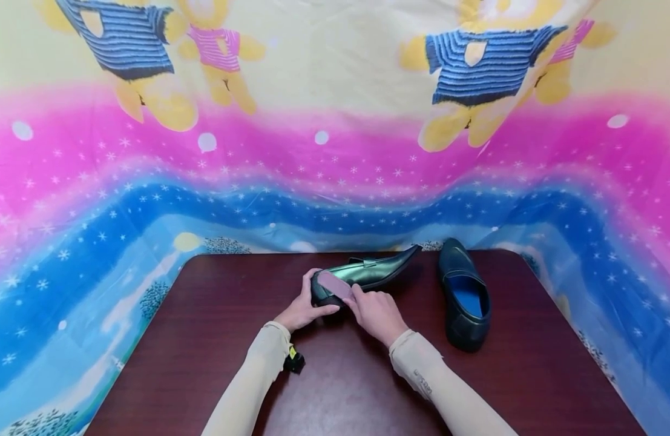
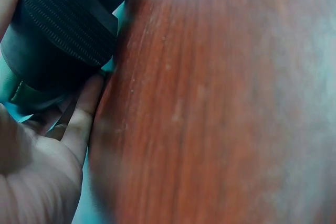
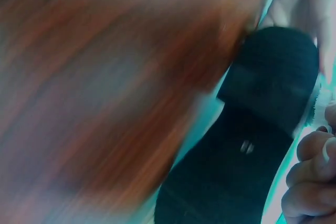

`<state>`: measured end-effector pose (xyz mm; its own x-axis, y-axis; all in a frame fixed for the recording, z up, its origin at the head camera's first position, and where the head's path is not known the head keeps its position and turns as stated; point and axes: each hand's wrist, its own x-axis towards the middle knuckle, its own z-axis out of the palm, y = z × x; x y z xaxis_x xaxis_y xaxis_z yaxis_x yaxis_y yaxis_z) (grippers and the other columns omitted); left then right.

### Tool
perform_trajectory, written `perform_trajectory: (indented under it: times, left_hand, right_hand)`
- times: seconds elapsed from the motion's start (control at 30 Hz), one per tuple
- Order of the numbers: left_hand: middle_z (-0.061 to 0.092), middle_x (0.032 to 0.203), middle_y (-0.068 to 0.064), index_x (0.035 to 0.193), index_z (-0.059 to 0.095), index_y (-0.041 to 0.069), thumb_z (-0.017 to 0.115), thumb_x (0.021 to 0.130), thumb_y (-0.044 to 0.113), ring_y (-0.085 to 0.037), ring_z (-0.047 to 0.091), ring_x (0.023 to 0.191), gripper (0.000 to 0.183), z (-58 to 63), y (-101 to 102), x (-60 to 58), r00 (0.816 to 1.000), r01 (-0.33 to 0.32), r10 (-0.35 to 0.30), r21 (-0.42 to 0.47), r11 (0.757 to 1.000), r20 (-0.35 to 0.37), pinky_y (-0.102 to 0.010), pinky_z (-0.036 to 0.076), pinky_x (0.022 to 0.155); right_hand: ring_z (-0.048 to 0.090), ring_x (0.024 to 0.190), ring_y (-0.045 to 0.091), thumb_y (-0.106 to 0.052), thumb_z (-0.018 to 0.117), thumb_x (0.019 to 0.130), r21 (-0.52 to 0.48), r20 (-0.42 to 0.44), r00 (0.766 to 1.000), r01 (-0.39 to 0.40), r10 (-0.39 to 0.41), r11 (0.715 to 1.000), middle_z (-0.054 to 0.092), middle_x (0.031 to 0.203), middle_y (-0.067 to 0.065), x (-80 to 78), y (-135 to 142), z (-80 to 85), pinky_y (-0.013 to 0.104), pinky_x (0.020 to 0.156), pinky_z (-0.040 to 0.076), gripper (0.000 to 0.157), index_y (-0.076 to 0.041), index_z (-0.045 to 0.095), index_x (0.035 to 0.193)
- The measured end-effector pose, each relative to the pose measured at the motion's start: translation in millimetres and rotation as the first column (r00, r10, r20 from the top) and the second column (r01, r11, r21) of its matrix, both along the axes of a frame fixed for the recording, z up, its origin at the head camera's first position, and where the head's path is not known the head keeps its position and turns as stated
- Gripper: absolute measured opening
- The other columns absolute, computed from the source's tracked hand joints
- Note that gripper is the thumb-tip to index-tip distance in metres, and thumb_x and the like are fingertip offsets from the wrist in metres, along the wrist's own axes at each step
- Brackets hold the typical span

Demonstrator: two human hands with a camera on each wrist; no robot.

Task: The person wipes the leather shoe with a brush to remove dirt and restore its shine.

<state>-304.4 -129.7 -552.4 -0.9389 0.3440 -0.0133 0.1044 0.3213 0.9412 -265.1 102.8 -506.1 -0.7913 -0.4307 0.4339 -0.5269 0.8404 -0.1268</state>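
A shiny black loafer lies tilted at the back of the table, its toe pointing right and up. My left hand grips its heel end, thumb on the near side. In the left wrist view, the ribbed heel sits between the fingers of that hand. A pink-backed brush lies against the side of the shoe near the heel, held in my right hand. The right wrist view shows the shoe's dark sole and, beside it, the curled fingers of my right hand.
A second black loafer with a blue insole stands upright to the right, toe toward the back. The dark red-brown table ends at a cartoon-printed cloth. A small black and yellow item is at my left cuff.
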Motion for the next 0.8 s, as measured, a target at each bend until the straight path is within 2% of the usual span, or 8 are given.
perform_trajectory:
  times: [0.1,0.23,0.3,0.37,0.53,0.67,0.8]
  left_hand:
    - [0.043,0.154,-0.009,0.156,0.012,0.037,0.087,0.084,0.039,-0.026,0.055,0.130,0.104,-1.3,1,0.5,1.000,-0.012,0.012,-0.012,1.000,-0.012,-0.043,0.040,0.111]
    - [0.044,0.152,-0.011,0.155,0.013,0.039,0.087,0.084,0.039,-0.028,0.056,0.128,0.103,-4.1,1,-0.1,1.000,-0.019,0.018,-0.015,1.000,-0.017,-0.043,0.041,0.110]
    - [0.045,0.151,-0.011,0.155,0.014,0.040,0.087,0.084,0.038,-0.027,0.056,0.128,0.102,-4.2,1,0.3,1.000,-0.017,0.017,-0.007,1.000,-0.004,-0.043,0.041,0.110]
    - [0.045,0.151,-0.009,0.155,0.014,0.040,0.086,0.085,0.038,-0.026,0.056,0.128,0.101,-3.8,1,0.6,1.000,-0.012,0.012,-0.002,1.000,0.000,-0.043,0.041,0.110]
    - [0.041,0.156,-0.012,0.159,0.008,0.035,0.086,0.085,0.040,-0.028,0.050,0.136,0.108,-1.7,0,1.0,1.000,-0.015,0.015,-0.003,1.000,0.013,-0.047,0.039,0.113]
    - [0.021,0.168,-0.021,0.165,-0.008,0.021,0.086,0.082,0.051,-0.033,0.037,0.149,0.129,-1.5,0,1.7,0.999,-0.027,0.027,-0.048,0.999,0.017,-0.052,0.033,0.119]
    - [0.007,0.171,-0.024,0.164,-0.017,0.013,0.086,0.078,0.058,-0.035,0.027,0.154,0.142,-2.1,0,1.3,0.999,-0.033,0.035,-0.076,0.997,0.026,-0.052,0.027,0.123]
  right_hand:
    - [0.053,0.046,0.023,-0.034,0.064,0.104,-0.032,0.019,0.999,0.051,-0.051,0.998,0.053,0.056,0.002,-5.4,16,0.7,0.038,0.045,0.041,0.028,-0.011,0.051,0.093]
    - [0.051,0.046,0.022,-0.033,0.062,0.105,-0.074,0.087,0.987,0.143,-0.137,0.987,0.053,0.058,0.004,-8.8,31,4.6,0.039,0.046,0.041,0.027,-0.011,0.052,0.094]
    - [0.049,0.046,0.021,-0.033,0.062,0.105,-0.094,0.097,0.983,0.162,-0.153,0.982,0.052,0.058,0.003,-7.2,32,6.5,0.038,0.046,0.041,0.027,-0.011,0.053,0.094]
    - [0.048,0.045,0.020,-0.032,0.063,0.104,-0.110,0.086,0.987,0.147,-0.138,0.983,0.051,0.058,0.003,-3.6,27,8.7,0.038,0.046,0.040,0.026,-0.010,0.053,0.094]
    - [0.051,0.045,0.021,-0.031,0.066,0.103,-0.094,-0.001,0.999,0.043,-0.043,0.995,0.051,0.056,0.001,4.8,-3,14.6,0.038,0.044,0.040,0.027,-0.009,0.053,0.091]
    - [0.056,0.047,0.020,-0.031,0.066,0.103,-0.028,-0.050,0.999,0.014,-0.015,1.000,0.057,0.057,0.001,4.3,-28,16.4,0.037,0.045,0.043,0.028,-0.010,0.055,0.089]
    - [0.059,0.048,0.021,-0.031,0.067,0.102,0.018,-0.069,0.997,0.046,-0.045,0.999,0.060,0.058,0.004,1.5,-42,16.0,0.037,0.045,0.046,0.028,-0.009,0.057,0.086]
